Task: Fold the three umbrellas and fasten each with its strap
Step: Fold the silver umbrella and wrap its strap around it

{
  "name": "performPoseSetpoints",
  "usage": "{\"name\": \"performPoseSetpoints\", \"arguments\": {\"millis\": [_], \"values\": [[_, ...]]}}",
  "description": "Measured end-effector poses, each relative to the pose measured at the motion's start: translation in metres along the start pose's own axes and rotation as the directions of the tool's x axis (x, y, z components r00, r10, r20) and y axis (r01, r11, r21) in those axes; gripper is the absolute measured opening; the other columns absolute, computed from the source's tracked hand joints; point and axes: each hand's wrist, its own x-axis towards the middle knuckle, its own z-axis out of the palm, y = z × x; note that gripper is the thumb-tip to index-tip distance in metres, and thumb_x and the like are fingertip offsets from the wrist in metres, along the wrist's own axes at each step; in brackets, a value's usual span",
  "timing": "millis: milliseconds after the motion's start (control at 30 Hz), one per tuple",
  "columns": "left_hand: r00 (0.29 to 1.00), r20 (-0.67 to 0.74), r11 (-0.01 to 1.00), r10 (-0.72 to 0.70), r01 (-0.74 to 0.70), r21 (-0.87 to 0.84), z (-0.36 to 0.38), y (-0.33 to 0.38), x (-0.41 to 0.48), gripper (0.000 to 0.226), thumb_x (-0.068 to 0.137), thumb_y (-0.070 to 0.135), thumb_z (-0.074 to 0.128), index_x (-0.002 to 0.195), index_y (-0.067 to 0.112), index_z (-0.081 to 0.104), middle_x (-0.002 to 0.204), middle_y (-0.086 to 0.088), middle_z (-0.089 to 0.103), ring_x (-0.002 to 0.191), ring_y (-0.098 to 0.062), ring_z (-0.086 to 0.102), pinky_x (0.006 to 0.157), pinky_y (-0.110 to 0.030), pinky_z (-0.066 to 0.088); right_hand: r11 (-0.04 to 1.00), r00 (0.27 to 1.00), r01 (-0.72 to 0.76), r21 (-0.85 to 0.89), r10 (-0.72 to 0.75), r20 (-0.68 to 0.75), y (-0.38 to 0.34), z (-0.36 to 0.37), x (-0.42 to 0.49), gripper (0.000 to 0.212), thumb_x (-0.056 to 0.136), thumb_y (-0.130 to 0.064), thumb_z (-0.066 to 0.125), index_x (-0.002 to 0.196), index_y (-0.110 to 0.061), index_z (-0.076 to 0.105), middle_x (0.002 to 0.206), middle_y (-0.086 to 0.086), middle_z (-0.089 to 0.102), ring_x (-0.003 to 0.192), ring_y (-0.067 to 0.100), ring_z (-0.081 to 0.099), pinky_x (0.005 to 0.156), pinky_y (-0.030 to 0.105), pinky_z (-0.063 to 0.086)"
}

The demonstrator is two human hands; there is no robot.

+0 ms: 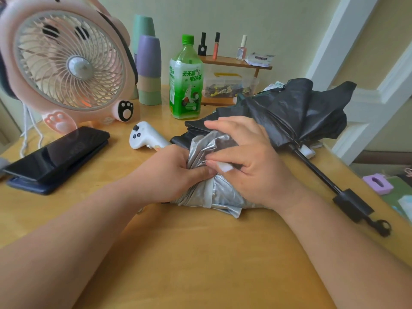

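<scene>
Wooden tabletop (200, 253) across the frame, one pink fan (66, 63) at upper left. Two umbrellas in view: one black umbrella (296, 112), half collapsed, at centre right; one silver umbrella (223, 197), bunched, at centre. Two hands on the silver one: left hand (169, 175) curled around gathered fabric, right hand (252, 166) spread over the canopy, thumb and a finger pinching the white strap (226, 167). One green bottle (186, 85) behind, one white controller (145, 136) at left.

silver umbrella (225, 196), black umbrella (296, 108), pink fan (69, 63), green bottle (185, 85), white controller (143, 136), perhaps navy case (29, 187)
</scene>
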Motion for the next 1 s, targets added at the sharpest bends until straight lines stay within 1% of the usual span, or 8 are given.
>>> {"name": "performPoseSetpoints", "arguments": {"millis": [100,200,333,467,600,733,900,1000], "values": [[0.998,0.063,0.997,-0.020,0.024,-0.067,-0.004,0.000,-0.005,0.049,0.079,0.060,0.070,0.064,0.014,0.060,0.050,0.011,0.048,0.047,-0.008,0.043,0.047,-0.020,0.034,0.997,0.983,0.059,-0.045,-0.066,-0.169,0.002,0.006,0.000,0.008,0.093,-0.014,0.075,0.094,-0.011,0.083,0.130,0.011,0.068,0.120,0.035,0.058,0.098,0.055,0.044],[0.981,0.195,0.987,-0.006,-0.026,0.161,-0.010,0.000,-0.012,0.045,0.060,0.064,0.086,0.087,0.034,0.066,0.081,0.018,0.071,0.078,0.000,0.064,0.070,-0.018,0.051,0.999,0.957,0.041,0.016,-0.035,-0.287,0.002,0.008,-0.004,0.008,0.092,-0.004,0.075,0.092,0.001,0.080,0.120,0.017,0.071,0.108,0.038,0.062,0.096,0.043,0.049],[0.982,0.191,0.942,0.006,-0.070,0.328,-0.007,-0.002,-0.012,0.065,0.061,0.059,0.090,0.114,0.033,0.063,0.107,0.017,0.070,0.101,-0.009,0.063,0.091,-0.032,0.051,0.999,0.936,0.054,0.007,-0.048,-0.347,0.001,0.004,0.003,0.007,0.092,-0.001,0.074,0.092,0.004,0.079,0.114,0.019,0.072,0.104,0.037,0.062,0.094,0.039,0.051],[0.990,0.123,0.927,0.062,-0.103,0.361,0.001,-0.002,-0.012,0.049,0.074,0.057,0.080,0.113,0.032,0.065,0.104,0.013,0.071,0.096,-0.013,0.064,0.085,-0.036,0.053,0.991,0.917,0.128,-0.032,-0.131,-0.376,-0.002,-0.001,0.019,0.006,0.092,0.001,0.075,0.089,0.003,0.079,0.111,0.016,0.074,0.101,0.037,0.062,0.092,0.041,0.052],[0.991,0.100,0.971,0.094,-0.114,0.209,-0.005,0.001,-0.009,0.028,0.080,0.047,0.079,0.097,0.027,0.068,0.085,0.014,0.070,0.080,-0.005,0.063,0.079,-0.033,0.053,0.986,0.915,0.151,-0.064,-0.164,-0.369,-0.002,-0.016,0.034,0.006,0.093,-0.002,0.075,0.093,0.002,0.080,0.106,0.013,0.075,0.098,0.036,0.064,0.090,0.039,0.052],[0.982,0.182,0.991,0.038,-0.060,0.117,-0.009,-0.002,-0.004,0.032,0.072,0.050,0.081,0.089,0.026,0.070,0.080,0.013,0.072,0.079,-0.005,0.067,0.079,-0.036,0.057,0.998,0.975,-0.049,0.046,0.058,-0.214,-0.004,-0.030,0.043,0.013,0.094,-0.021,0.075,0.102,-0.013,0.080,0.117,0.004,0.072,0.110,0.022,0.059,0.099,0.027,0.046],[0.980,0.185,0.998,0.069,-0.067,-0.019,-0.012,-0.009,-0.003,0.033,0.076,0.042,0.084,0.105,0.034,0.074,0.100,0.019,0.075,0.099,-0.001,0.068,0.096,-0.035,0.054,0.916,0.929,-0.365,0.169,0.369,0.006,-0.012,-0.037,-0.012,0.089,0.073,-0.056,0.084,0.146,-0.031,0.041,0.145,-0.010,0.047,0.137,0.007,0.045,0.114,0.030,0.039],[0.981,0.182,0.996,0.071,-0.079,0.037,-0.014,-0.009,-0.001,0.023,0.080,0.036,0.085,0.100,0.033,0.074,0.095,0.020,0.075,0.093,0.002,0.067,0.091,-0.029,0.054,0.748,0.746,-0.645,0.159,0.570,0.346,-0.011,-0.040,-0.039,0.132,0.052,-0.065,0.093,0.154,-0.051,0.009,0.149,-0.027,0.034,0.139,-0.008,0.036,0.115,0.026,0.033]]}}
